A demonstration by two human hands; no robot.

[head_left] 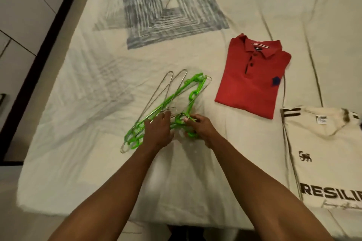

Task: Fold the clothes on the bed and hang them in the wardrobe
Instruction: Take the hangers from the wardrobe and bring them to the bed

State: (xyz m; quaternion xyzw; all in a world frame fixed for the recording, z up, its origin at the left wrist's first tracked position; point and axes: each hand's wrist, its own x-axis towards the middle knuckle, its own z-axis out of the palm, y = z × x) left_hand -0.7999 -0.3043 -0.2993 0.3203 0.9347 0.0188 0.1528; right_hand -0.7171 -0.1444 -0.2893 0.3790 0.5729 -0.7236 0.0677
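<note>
A pile of green plastic hangers (188, 92) and thin metal wire hangers (162, 88) lies on the bed (78, 123) in front of me. My left hand (157, 132) rests on the pile with its fingers reaching among the wire hooks. My right hand (199, 126) pinches a green hanger hook at the pile's near end. A folded red polo shirt (252, 78) lies to the right of the hangers. A cream T-shirt (325, 158) with dark lettering lies flat at the far right, partly cut off by the frame.
The bed sheet is off-white with a blue-grey square print (168, 10) at the far middle. Pale wardrobe doors (23, 15) and a dark strip of floor run along the bed's left side. The bed's near edge is just under my forearms.
</note>
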